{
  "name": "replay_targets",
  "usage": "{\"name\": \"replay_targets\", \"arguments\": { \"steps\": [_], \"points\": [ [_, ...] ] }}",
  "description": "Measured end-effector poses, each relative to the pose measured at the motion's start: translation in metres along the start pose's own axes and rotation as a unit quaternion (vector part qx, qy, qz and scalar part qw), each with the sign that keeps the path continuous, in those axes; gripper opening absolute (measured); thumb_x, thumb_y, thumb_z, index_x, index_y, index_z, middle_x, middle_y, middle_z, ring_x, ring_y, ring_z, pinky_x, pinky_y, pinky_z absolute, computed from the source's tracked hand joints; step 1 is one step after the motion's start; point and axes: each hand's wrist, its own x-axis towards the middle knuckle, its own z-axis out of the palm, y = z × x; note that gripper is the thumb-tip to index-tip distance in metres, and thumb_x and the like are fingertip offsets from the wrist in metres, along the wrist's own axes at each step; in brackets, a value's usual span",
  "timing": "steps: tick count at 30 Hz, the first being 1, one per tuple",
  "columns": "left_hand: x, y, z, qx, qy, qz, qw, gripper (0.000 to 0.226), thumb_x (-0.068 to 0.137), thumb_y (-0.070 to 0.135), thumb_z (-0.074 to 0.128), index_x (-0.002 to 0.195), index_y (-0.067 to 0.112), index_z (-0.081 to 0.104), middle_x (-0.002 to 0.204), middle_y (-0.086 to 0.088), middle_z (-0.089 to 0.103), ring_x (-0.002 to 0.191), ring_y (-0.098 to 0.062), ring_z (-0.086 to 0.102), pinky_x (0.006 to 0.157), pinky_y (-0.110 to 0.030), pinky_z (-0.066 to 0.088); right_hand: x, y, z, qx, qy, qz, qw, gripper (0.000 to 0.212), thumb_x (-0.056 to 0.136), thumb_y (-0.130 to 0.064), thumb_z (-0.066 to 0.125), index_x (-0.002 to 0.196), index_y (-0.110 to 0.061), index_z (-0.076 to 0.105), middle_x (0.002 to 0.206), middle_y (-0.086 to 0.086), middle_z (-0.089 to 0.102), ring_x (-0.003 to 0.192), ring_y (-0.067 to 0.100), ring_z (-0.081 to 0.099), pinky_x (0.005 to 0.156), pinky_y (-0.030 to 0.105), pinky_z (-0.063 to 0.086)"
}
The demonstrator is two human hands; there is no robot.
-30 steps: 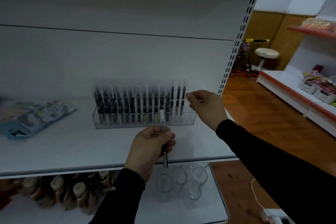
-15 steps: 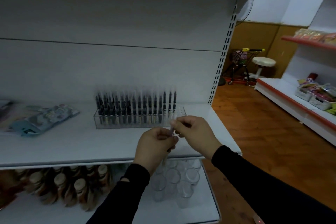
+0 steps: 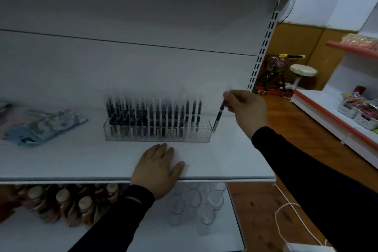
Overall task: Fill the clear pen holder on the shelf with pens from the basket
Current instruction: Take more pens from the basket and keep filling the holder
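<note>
The clear pen holder (image 3: 202, 136) stands on the white shelf (image 3: 81, 159), packed with several dark pens (image 3: 151, 117) standing upright; its right end has free slots. My right hand (image 3: 245, 111) pinches one dark pen (image 3: 218, 115) by its top, tilted, with its lower tip just beyond the holder's right end. My left hand (image 3: 158, 170) lies flat, palm down, on the shelf's front edge, in front of the holder, holding nothing. The basket is not in view.
Packaged goods (image 3: 41, 125) lie on the shelf at the left. The lower shelf holds brown bottles (image 3: 61, 202) and clear cups (image 3: 192, 204). To the right are wooden floor, a stool (image 3: 302, 71), another shelving unit (image 3: 337, 120) and a white cable (image 3: 286, 217).
My right hand took the pen from my left hand and carried it up and right to the holder's right end. My left hand let go and dropped flat onto the shelf edge.
</note>
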Motion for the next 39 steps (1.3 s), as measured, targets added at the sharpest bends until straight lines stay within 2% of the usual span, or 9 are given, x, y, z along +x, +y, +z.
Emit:
{"name": "replay_targets", "arguments": {
  "steps": [2,6,9,15,20,24,29,35,39],
  "points": [
    [-0.002,0.003,-0.001,0.02,-0.001,-0.007,1.0,0.077,0.094,0.059,0.014,0.107,0.008,0.072,0.112,-0.015,0.07,0.101,-0.032,0.067,0.086,-0.045,0.052,0.008,-0.001,0.004,-0.006,0.002,-0.003,1.0,0.024,0.092,-0.031,0.065,0.1,-0.01,0.073,0.086,0.0,0.074,0.081,0.016,0.07,0.087,0.041,0.058],
    [-0.002,0.002,0.003,0.042,0.005,-0.004,0.999,0.066,0.09,0.055,0.029,0.11,0.008,0.071,0.114,-0.015,0.069,0.103,-0.032,0.066,0.087,-0.044,0.052,0.02,-0.002,0.015,-0.012,0.011,-0.017,1.0,0.009,0.093,-0.03,0.064,0.089,-0.024,0.068,0.087,-0.001,0.074,0.084,0.016,0.071,0.088,0.041,0.058],
    [-0.001,0.002,0.005,0.048,0.015,0.0,0.999,0.062,0.088,0.053,0.035,0.111,0.008,0.07,0.115,-0.015,0.069,0.103,-0.032,0.066,0.088,-0.044,0.052,0.025,0.002,0.025,-0.018,0.014,-0.021,1.0,0.007,0.092,-0.031,0.064,0.087,-0.027,0.067,0.087,0.0,0.074,0.085,0.018,0.071,0.088,0.044,0.057],
    [-0.001,0.002,0.006,0.052,0.024,-0.006,0.998,0.062,0.087,0.054,0.036,0.112,0.01,0.07,0.116,-0.014,0.068,0.105,-0.031,0.065,0.089,-0.043,0.051,0.025,0.01,0.038,-0.055,0.002,-0.017,0.998,0.021,0.093,-0.032,0.063,0.097,-0.013,0.073,0.089,0.004,0.074,0.086,0.022,0.07,0.089,0.045,0.055],
    [0.0,0.002,0.008,0.045,0.04,-0.004,0.998,0.062,0.088,0.054,0.036,0.113,0.008,0.07,0.117,-0.015,0.067,0.106,-0.032,0.064,0.091,-0.044,0.051,0.022,0.02,0.045,-0.081,-0.013,-0.008,0.997,0.021,0.093,-0.032,0.063,0.095,-0.014,0.073,0.086,0.002,0.074,0.082,0.018,0.07,0.087,0.042,0.056],
    [0.0,0.003,0.008,0.051,0.05,-0.001,0.997,0.062,0.088,0.054,0.036,0.112,0.008,0.07,0.116,-0.015,0.068,0.105,-0.031,0.065,0.09,-0.043,0.051,0.02,0.023,0.049,-0.092,-0.017,-0.004,0.996,0.023,0.093,-0.031,0.063,0.102,-0.013,0.073,0.088,0.002,0.074,0.082,0.018,0.069,0.087,0.039,0.056],
    [0.0,0.002,0.008,0.054,0.058,0.003,0.997,0.062,0.088,0.054,0.035,0.112,0.008,0.07,0.117,-0.014,0.068,0.106,-0.031,0.065,0.09,-0.042,0.05,0.02,0.022,0.05,-0.123,-0.021,-0.033,0.992,0.026,0.095,-0.03,0.061,0.105,-0.01,0.072,0.093,0.005,0.074,0.087,0.02,0.068,0.088,0.038,0.055],
    [0.0,0.002,0.009,0.05,0.048,0.008,0.998,0.062,0.088,0.054,0.035,0.113,0.008,0.07,0.118,-0.014,0.067,0.107,-0.031,0.064,0.091,-0.043,0.05,0.02,0.025,0.051,-0.153,-0.022,-0.044,0.987,0.029,0.095,-0.031,0.06,0.108,-0.008,0.072,0.097,0.006,0.074,0.089,0.019,0.068,0.088,0.033,0.054],
    [-0.001,0.002,0.007,0.05,0.044,0.007,0.998,0.061,0.087,0.054,0.036,0.112,0.009,0.07,0.117,-0.014,0.068,0.106,-0.03,0.064,0.091,-0.042,0.05,0.017,0.032,0.053,-0.148,-0.029,-0.031,0.988,0.028,0.095,-0.031,0.06,0.107,-0.008,0.072,0.096,0.006,0.074,0.087,0.019,0.068,0.088,0.035,0.055]
  ]
}}
